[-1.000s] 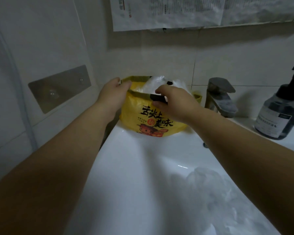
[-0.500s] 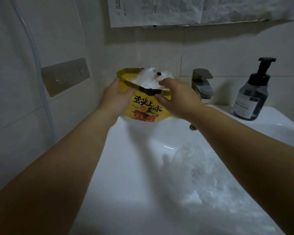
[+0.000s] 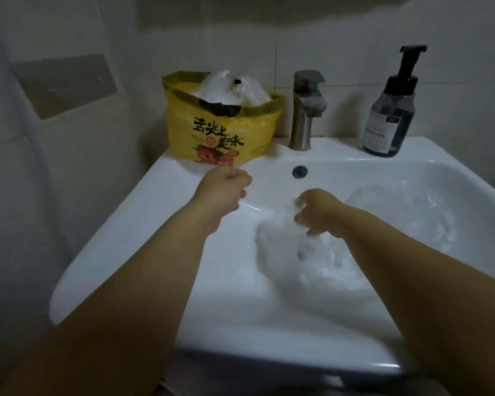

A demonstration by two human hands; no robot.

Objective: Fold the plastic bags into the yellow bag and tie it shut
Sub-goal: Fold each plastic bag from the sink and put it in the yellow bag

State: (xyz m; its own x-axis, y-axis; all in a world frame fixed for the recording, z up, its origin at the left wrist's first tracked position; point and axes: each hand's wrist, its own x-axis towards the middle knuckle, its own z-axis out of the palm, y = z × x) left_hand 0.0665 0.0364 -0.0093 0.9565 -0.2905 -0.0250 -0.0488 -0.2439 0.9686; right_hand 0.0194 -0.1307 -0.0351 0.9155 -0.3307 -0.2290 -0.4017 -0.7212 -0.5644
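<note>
Yellow bag (image 3: 220,130) upright, open, stuffed; clear plastic bags (image 3: 312,252) crumpled in basin.

Your right hand (image 3: 319,212) gripped a clear plastic bag (image 3: 283,244) in the sink (image 3: 126,224). Your left hand (image 3: 222,192) hovered curled, holding nothing, near the yellow bag (image 3: 220,132) standing open beside the faucet (image 3: 306,110).

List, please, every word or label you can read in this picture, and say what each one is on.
"舌尖上" above "美味": large black characters on the front of the yellow bag.
Small print and red seal between those characters on the bag: too small to read.
Label on the soap bottle: lines of text, too blurred to read.
</note>
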